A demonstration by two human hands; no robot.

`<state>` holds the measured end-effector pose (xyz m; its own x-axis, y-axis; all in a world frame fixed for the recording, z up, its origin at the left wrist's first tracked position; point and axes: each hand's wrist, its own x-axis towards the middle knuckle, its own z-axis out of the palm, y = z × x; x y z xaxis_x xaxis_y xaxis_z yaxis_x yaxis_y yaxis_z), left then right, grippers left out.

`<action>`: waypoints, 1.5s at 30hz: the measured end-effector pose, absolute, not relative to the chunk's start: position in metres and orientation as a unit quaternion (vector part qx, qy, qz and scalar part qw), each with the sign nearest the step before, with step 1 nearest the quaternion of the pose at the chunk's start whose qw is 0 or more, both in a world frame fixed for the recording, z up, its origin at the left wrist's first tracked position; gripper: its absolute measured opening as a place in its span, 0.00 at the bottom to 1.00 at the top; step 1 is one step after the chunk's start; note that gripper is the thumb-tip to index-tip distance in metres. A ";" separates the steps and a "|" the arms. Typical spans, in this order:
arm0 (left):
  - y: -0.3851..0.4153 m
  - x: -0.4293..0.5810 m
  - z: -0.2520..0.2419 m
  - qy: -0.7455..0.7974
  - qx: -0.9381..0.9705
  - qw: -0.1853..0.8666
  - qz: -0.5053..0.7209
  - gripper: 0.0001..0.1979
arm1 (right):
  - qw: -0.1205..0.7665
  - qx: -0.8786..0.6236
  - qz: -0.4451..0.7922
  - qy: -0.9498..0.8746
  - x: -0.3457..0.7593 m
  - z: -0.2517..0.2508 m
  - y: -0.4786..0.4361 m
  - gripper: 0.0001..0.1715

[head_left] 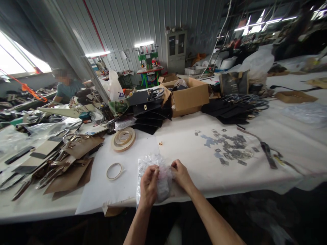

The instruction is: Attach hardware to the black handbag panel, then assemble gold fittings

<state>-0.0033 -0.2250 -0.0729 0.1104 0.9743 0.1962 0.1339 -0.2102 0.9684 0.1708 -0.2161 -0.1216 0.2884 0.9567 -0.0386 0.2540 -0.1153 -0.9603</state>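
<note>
A crumpled clear plastic bag (150, 161) lies at the near edge of the white-covered table (178, 143). My left hand (148, 185) grips the bag from the left, fingers curled into the plastic. My right hand (181, 174) pinches its right side with closed fingers. What is inside the bag is blurred. A tiny gold piece (160, 143) lies on the cloth just beyond the bag.
Several small metal fittings (230, 148) are scattered to the right. Tape rolls (123, 139) and a thin tape ring (114, 170) lie to the left, beside brown leather pieces (68, 163). Black bags (146, 109) and a cardboard box (189, 97) stand behind. A person (66, 89) sits far left.
</note>
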 end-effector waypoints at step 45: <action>-0.215 0.023 -0.059 0.528 0.750 0.234 0.322 0.13 | 0.513 -0.498 0.493 -0.496 0.186 -0.107 -0.207 0.24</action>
<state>0.0233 -0.2145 -0.0587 0.2353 0.9427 0.2365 0.6409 -0.3334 0.6914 0.1858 -0.2066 -0.1067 0.0216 0.9996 0.0176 -0.0112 0.0178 -0.9998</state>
